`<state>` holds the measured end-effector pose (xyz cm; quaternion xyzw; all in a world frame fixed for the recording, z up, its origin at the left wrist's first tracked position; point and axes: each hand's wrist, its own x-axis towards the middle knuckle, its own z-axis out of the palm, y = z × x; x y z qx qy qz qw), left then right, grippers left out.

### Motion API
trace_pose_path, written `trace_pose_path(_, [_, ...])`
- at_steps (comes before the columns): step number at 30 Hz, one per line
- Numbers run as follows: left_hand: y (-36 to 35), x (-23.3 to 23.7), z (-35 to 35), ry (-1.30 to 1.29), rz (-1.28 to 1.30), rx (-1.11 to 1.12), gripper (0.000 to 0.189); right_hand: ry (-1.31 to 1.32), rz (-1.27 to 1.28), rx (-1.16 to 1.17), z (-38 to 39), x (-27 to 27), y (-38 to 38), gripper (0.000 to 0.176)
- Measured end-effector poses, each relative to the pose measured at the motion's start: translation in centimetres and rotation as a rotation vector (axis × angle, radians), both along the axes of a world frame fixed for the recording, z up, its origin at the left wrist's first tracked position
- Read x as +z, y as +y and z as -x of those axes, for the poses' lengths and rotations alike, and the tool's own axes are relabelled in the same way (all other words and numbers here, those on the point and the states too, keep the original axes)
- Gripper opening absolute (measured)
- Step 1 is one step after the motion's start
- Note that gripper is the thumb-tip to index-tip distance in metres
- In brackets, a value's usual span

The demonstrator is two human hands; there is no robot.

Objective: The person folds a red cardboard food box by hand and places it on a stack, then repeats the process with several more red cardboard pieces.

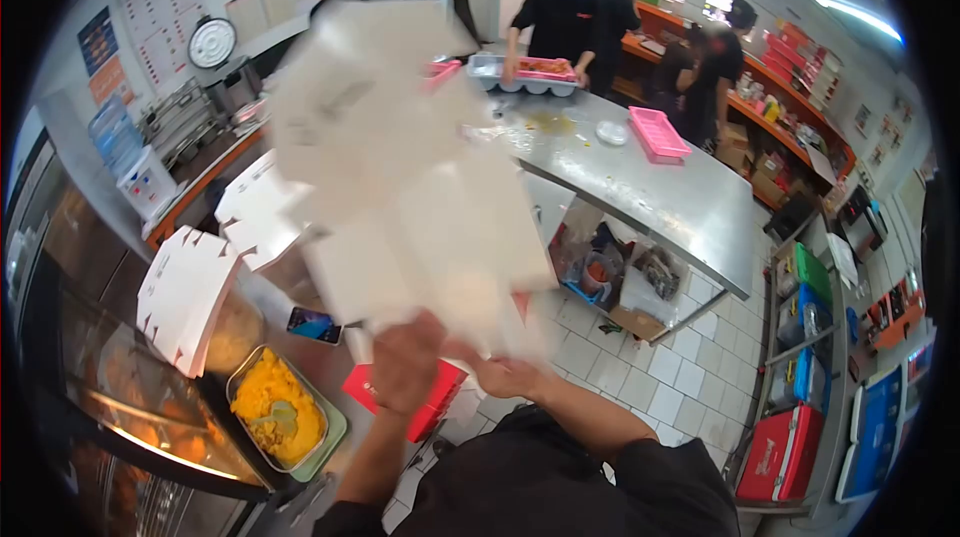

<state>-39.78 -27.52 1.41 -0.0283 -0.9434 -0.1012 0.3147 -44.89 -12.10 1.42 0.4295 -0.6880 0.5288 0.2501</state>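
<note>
A large pale cardboard sheet, unfolded and blurred by motion, is held up in front of me. My left hand grips its lower edge, and my right hand is closed on it a little to the right. Just below my left hand lies a red box on the counter. Stacks of flat white cartons stand to the left. Beside them are a phone and a metal tray of yellow food with a utensil in it. The sheet hides part of the counter behind it.
A steel table extends to the right, bearing pink baskets. Behind it a person handles a tray; other people stand farther back. A glass-fronted warmer is at the left. A red cooler sits at the right.
</note>
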Motion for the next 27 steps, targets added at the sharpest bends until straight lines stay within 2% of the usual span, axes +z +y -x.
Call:
trace_pose_path(1, [-1.1, -4.6, 0.1, 0.570, 0.153, -0.440, 0.045, -0.002, 0.005, 0.031, -0.2, 0.4, -0.3, 0.054])
trace_pose_path(2, [-1.3, -3.8, -0.7, 0.568, 0.165, -0.400, 0.045, -0.262, 0.156, 0.149, -0.5, 1.4, -0.6, 0.049])
trace_pose_path(3, [-0.9, -2.6, -1.8, 0.338, -0.208, -0.455, 0.059, -0.528, 0.292, 0.269, -0.4, 2.0, -0.8, 0.045])
trace_pose_path(4, [-0.7, -1.5, -2.8, 0.113, -0.590, -0.495, 0.073, -0.104, 0.312, 0.454, 1.0, 1.2, -1.3, 0.051])
trace_pose_path(5, [-0.7, -0.6, -4.0, 0.131, -0.593, -0.450, 0.073, -0.111, 0.302, 0.500, 1.1, 1.8, -1.0, 0.051])
trace_pose_path(7, [-1.2, 0.6, -5.9, 0.326, -1.964, -0.861, 0.092, 0.289, -0.528, 0.367, 0.5, 4.0, -0.5, 0.063])
trace_pose_path(8, [-1.5, 0.7, -6.1, 0.350, -1.955, -0.834, 0.092, 0.242, -0.619, 0.429, -0.5, 4.6, -0.5, 0.061])
trace_pose_path(9, [-2.1, 0.8, -5.9, 0.319, -1.928, -0.645, 0.079, 0.244, -0.613, 0.458, -0.6, 4.5, -0.6, 0.061])
trace_pose_path(11, [-3.0, 0.5, -5.1, 0.260, -1.858, -0.291, 0.054, 0.165, -0.482, 0.718, 0.0, 4.6, -0.1, 0.057])
trace_pose_path(12, [-3.1, -0.5, -4.5, 0.304, -1.931, -0.447, 0.037, 0.175, -0.480, 0.736, 0.1, 3.9, 0.0, 0.057])
trace_pose_path(13, [-3.7, -3.0, -3.8, 0.320, -1.924, -0.442, 0.037, -0.070, -0.207, 0.764, 0.1, 2.7, 0.2, 0.054])
trace_pose_path(14, [-4.3, -6.2, -3.0, 0.231, -1.635, -0.496, 0.036, -0.317, 0.064, 0.773, 0.4, 1.8, 0.2, 0.051])
trace_pose_path(15, [-4.5, -7.8, -2.7, 0.142, -1.349, -0.535, 0.036, -0.315, 0.062, 0.781, 0.9, 1.5, -0.1, 0.051])
trace_pose_path(16, [-4.0, -7.2, -2.8, 0.149, -1.347, -0.535, 0.036, -0.086, -0.062, 0.599, 1.6, 1.5, -0.3, 0.048])
trace_pose_path(17, [-3.3, -5.9, -3.1, -0.010, -1.399, -0.336, 0.039, 0.142, -0.181, 0.408, 2.1, 1.6, -0.5, 0.045])
trace_pose_path(18, [-2.6, -4.9, -3.3, -0.172, -1.436, -0.135, 0.042, 0.236, -0.327, 0.332, 2.1, 2.0, -0.3, 0.039])
trace_pose_path(19, [-2.0, -4.6, -3.5, -0.167, -1.436, -0.136, 0.042, 0.240, -0.327, 0.333, 1.8, 2.1, -0.4, 0.039])
trace_pose_path(21, [-1.1, -4.3, -3.9, -0.053, -1.671, -0.099, 0.044, 0.130, -0.368, 0.224, 1.1, 1.9, -0.5, 0.029])
trace_pose_path(22, [-0.8, -4.0, -4.0, -0.054, -1.672, -0.096, 0.044, 0.128, -0.368, 0.225, 1.3, 1.6, -0.3, 0.029])
trace_pose_path(24, [-0.5, -3.0, -3.7, -0.021, -1.933, -0.397, 0.036, 0.011, -0.349, 0.343, 2.3, 1.1, 0.7, 0.034])
trace_pose_path(25, [-0.5, -2.4, -3.7, -0.019, -1.936, -0.398, 0.036, 0.011, -0.351, 0.343, 2.9, 1.2, 1.6, 0.034])
trace_pose_path(27, [-0.9, -1.2, -4.0, -0.095, -1.988, -0.610, 0.038, -0.311, -0.269, 0.667, 3.8, 1.4, 2.9, 0.034])
